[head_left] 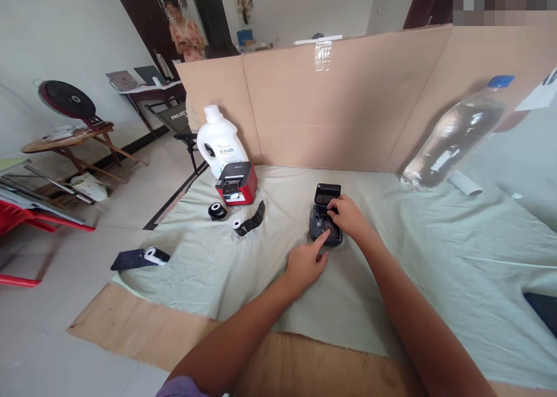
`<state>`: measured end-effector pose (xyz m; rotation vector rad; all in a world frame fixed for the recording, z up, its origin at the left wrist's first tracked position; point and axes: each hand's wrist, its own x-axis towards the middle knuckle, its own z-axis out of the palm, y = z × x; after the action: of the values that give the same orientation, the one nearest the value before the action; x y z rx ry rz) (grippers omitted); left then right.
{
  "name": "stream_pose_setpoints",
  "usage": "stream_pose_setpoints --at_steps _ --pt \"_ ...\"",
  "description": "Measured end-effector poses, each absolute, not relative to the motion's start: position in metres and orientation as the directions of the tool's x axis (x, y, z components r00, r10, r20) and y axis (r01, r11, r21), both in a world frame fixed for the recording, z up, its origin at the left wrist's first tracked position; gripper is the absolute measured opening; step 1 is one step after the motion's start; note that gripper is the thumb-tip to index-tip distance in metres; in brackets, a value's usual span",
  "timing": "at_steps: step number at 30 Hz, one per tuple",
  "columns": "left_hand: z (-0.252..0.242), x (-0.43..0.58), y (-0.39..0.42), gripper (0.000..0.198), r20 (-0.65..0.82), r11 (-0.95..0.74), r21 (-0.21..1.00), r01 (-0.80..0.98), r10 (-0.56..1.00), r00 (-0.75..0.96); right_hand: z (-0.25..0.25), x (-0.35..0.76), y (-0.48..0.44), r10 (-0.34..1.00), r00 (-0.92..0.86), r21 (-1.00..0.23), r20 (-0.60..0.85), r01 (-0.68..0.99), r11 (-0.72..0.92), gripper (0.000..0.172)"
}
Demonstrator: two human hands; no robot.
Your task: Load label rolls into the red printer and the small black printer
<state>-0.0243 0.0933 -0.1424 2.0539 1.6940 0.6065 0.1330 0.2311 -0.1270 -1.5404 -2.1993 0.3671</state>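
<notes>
A small black label printer (324,220) lies on the pale green cloth (391,269) with its lid raised. My right hand (348,217) rests on its right side, fingers curled over the open compartment. My left hand (307,260) is mostly curled, its index finger stretched out and touching the printer's near left corner. Neither hand lifts the printer. What lies inside the compartment is hidden by my fingers.
A red printer (237,183) and a white detergent jug (220,140) stand at the back left. Paper rolls (216,210) and a black strip (252,220) lie nearby. A clear water bottle (456,133) leans on the cardboard wall (326,107). A person (187,34) stands far behind.
</notes>
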Motion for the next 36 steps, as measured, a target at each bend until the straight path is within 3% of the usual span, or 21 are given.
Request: stream_pose_setpoints --at_steps 4,7,20,26,28,32,36 --pt "-0.145 -0.025 0.093 0.058 0.089 -0.168 0.589 0.791 0.986 0.143 -0.124 0.134 0.23 0.931 -0.128 -0.543 0.343 0.782 0.308 0.02" --pt "-0.147 -0.025 0.093 0.057 0.099 -0.155 0.613 0.774 0.988 0.12 -0.121 0.137 0.23 0.903 -0.099 -0.562 0.417 0.753 0.342 0.024" --pt "-0.146 -0.023 0.093 0.059 0.075 -0.134 0.616 0.776 0.991 0.112 -0.106 0.151 0.231 0.92 -0.157 -0.724 0.359 0.575 0.381 0.017" --pt "-0.147 -0.023 0.092 0.056 0.083 -0.129 0.606 0.785 0.992 0.099 -0.087 0.165 0.221 0.883 -0.448 -0.678 0.142 0.605 0.417 0.012" --pt "-0.148 -0.023 0.092 0.056 0.084 -0.132 0.611 0.78 0.991 0.101 -0.087 0.164 0.22 0.881 -0.465 -0.676 0.09 0.621 0.397 0.008" --pt "-0.148 -0.023 0.092 0.056 0.08 -0.138 0.63 0.765 0.99 0.112 -0.098 0.156 0.219 0.946 -0.322 -0.725 0.042 0.642 0.251 0.038" --pt "-0.149 -0.024 0.092 0.056 0.084 -0.142 0.634 0.76 0.99 0.115 -0.112 0.149 0.221 0.948 -0.291 -0.845 -0.129 0.532 0.048 0.054"
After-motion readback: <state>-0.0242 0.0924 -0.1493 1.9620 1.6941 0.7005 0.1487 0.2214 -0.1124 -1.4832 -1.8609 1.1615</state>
